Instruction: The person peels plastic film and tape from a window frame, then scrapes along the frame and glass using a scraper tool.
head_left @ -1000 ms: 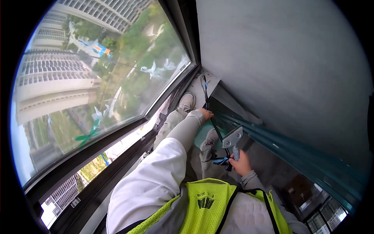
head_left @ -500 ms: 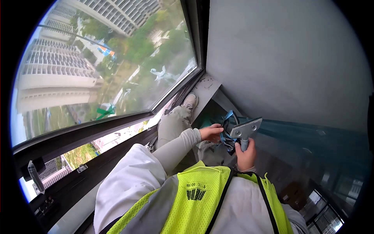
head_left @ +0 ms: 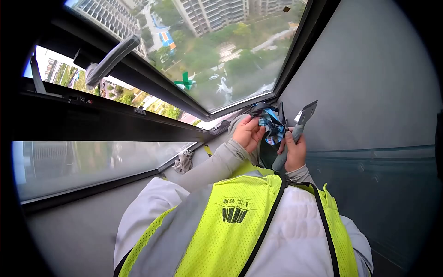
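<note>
My right hand (head_left: 295,151) is wrapped round the grey handle of a scraper (head_left: 301,123), its flat metal blade pointing up and away from me. A crumpled bundle of blue and black plastic strips (head_left: 274,128) lies between my two hands. The fingers of my left hand (head_left: 249,134) are closed on the left side of that bundle. On its right side, the bundle touches or nearly touches my right fingertips; which of the two I cannot tell.
A tilted-out window (head_left: 240,60) with a dark frame is ahead, its grey handle (head_left: 113,60) at the left. High-rise buildings and greenery show far below. A grey rag (head_left: 183,161) lies on the ledge at left. A grey wall (head_left: 369,83) rises on the right.
My view has turned, so the window now sits further right. The scraper has tilted, its blade now edge-on and further up. My left hand has closed on the plastic strips.
</note>
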Motion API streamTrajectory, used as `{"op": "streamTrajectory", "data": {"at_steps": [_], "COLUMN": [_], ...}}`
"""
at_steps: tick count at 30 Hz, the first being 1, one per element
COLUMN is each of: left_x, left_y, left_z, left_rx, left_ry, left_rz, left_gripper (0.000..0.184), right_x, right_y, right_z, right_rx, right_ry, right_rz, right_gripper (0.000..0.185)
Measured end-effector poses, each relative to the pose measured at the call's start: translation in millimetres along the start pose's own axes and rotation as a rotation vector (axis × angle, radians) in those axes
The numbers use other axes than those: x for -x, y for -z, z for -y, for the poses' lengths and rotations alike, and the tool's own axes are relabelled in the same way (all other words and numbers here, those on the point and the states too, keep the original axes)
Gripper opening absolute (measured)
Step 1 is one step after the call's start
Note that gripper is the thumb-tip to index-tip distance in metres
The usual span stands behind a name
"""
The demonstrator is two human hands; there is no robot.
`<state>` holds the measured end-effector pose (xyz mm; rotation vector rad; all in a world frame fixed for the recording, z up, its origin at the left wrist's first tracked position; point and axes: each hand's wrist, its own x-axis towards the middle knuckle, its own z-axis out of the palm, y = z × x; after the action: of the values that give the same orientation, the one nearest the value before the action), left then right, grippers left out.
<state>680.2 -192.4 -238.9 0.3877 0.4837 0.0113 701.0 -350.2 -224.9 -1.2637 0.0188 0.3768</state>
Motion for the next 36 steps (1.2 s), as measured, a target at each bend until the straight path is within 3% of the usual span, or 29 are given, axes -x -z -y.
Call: {"op": "streamTrajectory", "data": {"at_steps": [2,5,7,9,11,12,13,15,17,19,20,21,23,24,26,28,29,31,32,33,34,35,36], "left_x": [12,37,44,53,78,91,105,117,149,152,161,155,150,150,155,167,177,210,230,253,287,328,373], "left_y": [-3,-28,-27,-22,-26,-27,-28,-6,-11,-4,-9,-4,6,13,18,23,28,37,46,54,64,77,94], "left_z": [-15,-25,-18,-18,-26,-26,-30,-30,-39,-42,-45,-43,-42,-41,-41,-37,-40,-57,-68,-80,-101,-119,-138], "left_rx": [0.133,0.061,-0.146,-0.428,-0.462,-0.639,-1.017,-1.453,-1.507,-1.329,-1.116,-1.067,-1.215,-1.219,-1.155,-1.001,-0.935,-1.168,-0.988,-0.799,-0.763,-0.687,-0.778], "left_ry": [-0.031,-0.046,-0.174,-0.377,-0.392,-0.354,-0.483,-0.998,-0.946,-0.989,-0.722,-0.684,-0.671,-0.679,-0.818,-0.810,-0.841,-0.872,-0.937,-1.002,-1.063,-1.287,-1.663], "left_rz": [0.138,0.112,0.139,0.163,0.266,0.324,0.205,0.068,-0.211,-0.091,0.054,0.150,0.056,0.041,0.004,-0.112,-0.153,-0.313,-0.462,-0.593,-0.856,-1.031,-1.176], "left_gripper": [0.022,0.026,0.034,0.031,0.038,0.044,0.052,0.055,0.069,0.078,0.080,0.068,0.046,0.046,0.026,0.022,0.023,0.024,0.024,0.024,0.021,0.031,0.048], "right_x": [-3,-2,1,-2,-1,-4,3,6,11,23,22,22,24,25,26,27,25,13,15,15,24,18,10], "right_y": [-1,-18,-36,-48,-57,-50,-62,-59,-59,-73,-72,-71,-75,-77,-76,-82,-87,-90,-98,-102,-113,-114,-111], "right_z": [3,24,28,26,25,23,28,29,31,39,36,32,33,33,32,25,30,9,10,21,40,44,48], "right_rx": [-0.077,-0.096,0.048,0.162,0.196,0.122,0.108,0.061,0.017,0.102,0.146,0.190,0.242,0.294,0.320,0.321,0.255,0.298,0.308,0.282,0.252,0.164,0.161], "right_ry": [0.054,0.056,0.018,0.072,0.099,0.085,0.180,0.074,0.076,0.032,0.031,0.029,0.017,0.009,-0.021,-0.097,-0.205,0.082,0.193,0.104,0.016,0.007,0.036], "right_rz": [0.062,0.192,0.157,0.142,0.125,0.224,0.219,0.290,0.398,0.452,0.520,0.585,0.625,0.643,0.706,0.766,0.902,1.081,1.136,1.082,1.023,0.957,0.911], "right_gripper": [0.030,0.033,0.032,0.025,0.018,0.015,0.013,0.013,0.015,0.019,0.020,0.021,0.021,0.021,0.021,0.021,0.023,0.024,0.025,0.024,0.023,0.019,0.016]}}
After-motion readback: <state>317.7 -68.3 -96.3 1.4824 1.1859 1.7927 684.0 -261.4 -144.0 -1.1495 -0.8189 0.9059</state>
